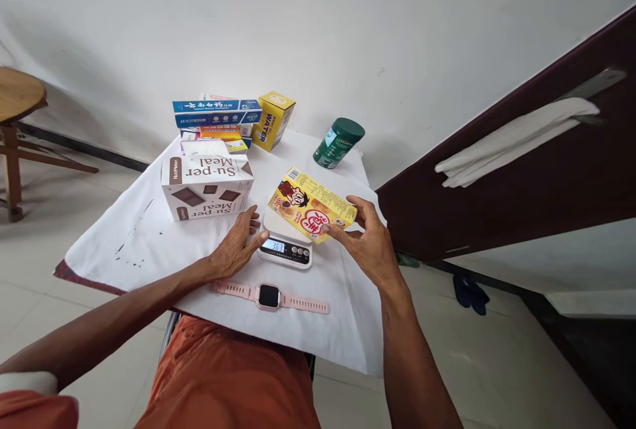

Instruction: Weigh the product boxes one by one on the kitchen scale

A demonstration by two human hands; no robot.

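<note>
A yellow snack box (311, 207) with a cartoon face lies slanted over the white kitchen scale (285, 255), covering much of its weighing plate. My right hand (371, 240) grips the box's right end, thumb on the printed face and fingers around the far edge. Beside the scale's left side is my left hand (238, 243), fingers apart and holding nothing. The lit display appears to read 363. In front of the scale, a pink smartwatch (269, 296) lies flat with its strap stretched out. A white "Su-per Meal" box (209, 187) stands just beyond my left hand.
Toothpaste boxes (217, 113) and other cartons are stacked at the back left, beside a yellow "WATER" box (273, 121). A green lidded canister (338, 142) stands at the back right. The white tablecloth (144, 230) reaches the wall; a wooden stool (20, 98) is left.
</note>
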